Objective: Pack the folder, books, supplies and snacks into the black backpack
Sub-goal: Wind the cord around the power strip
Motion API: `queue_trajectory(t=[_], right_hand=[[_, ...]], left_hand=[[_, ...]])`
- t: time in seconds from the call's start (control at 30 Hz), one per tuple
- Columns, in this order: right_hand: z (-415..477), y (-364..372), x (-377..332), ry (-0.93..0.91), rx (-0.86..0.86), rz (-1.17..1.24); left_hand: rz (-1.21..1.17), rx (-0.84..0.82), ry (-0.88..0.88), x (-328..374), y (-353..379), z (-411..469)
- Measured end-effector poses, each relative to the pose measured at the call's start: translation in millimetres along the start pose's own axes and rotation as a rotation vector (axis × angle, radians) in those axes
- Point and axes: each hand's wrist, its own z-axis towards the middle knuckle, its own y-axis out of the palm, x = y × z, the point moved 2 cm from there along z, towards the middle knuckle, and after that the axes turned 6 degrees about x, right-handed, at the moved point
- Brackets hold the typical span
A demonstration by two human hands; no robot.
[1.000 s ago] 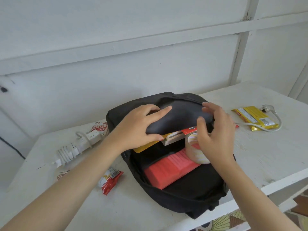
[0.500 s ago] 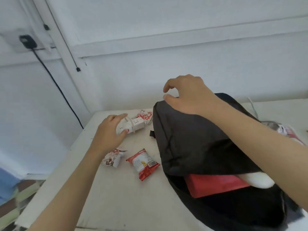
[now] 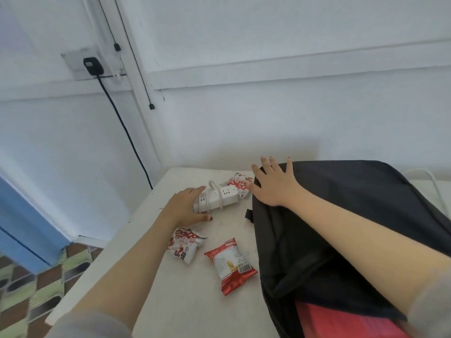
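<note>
Three snacks (image 3: 186, 247) (one red), left hand (image 3: 185, 208) gripping power strip (image 3: 217, 197), right hand (image 3: 273, 187) splayed on backpack (image 3: 353, 203)

a plain home room: white board walls (image 3: 268, 118), patterned floor tiles (image 3: 36, 289), a wall socket (image 3: 80, 63), a worn white table (image 3: 185, 301).

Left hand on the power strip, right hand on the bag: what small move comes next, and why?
Probably lift the power strip and carry it to the backpack's open mouth: the left hand grips its end, and the right hand lies flat on the backpack, steadying it.
</note>
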Motion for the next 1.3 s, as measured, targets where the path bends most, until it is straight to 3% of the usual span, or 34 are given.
queue_trajectory(t=[0.2,0.47,0.57,0.9,1.07,1.3], right_hand=[[-4,13,0,-0.026,0.139,0.023],[2,8,-1,0.005,0.147,0.108],[6,-3,-5,-0.005,0.164,0.227],[19,-32,0,-0.129,0.195,0.256],[-5,-54,8,-0.14,0.28,0.67],[-44,-116,22,-0.208,0.541,0.769]], left_hand=[[-0.186,0.179,0.02,-7,10,1],[-0.576,0.368,-0.089,8,-12,-18],[-0.583,0.407,-0.01,20,-32,-26],[-0.368,0.735,0.278,52,-102,-57],[-0.596,0.838,0.199,55,-111,-65],[-0.79,0.91,0.145,74,-107,-57]])
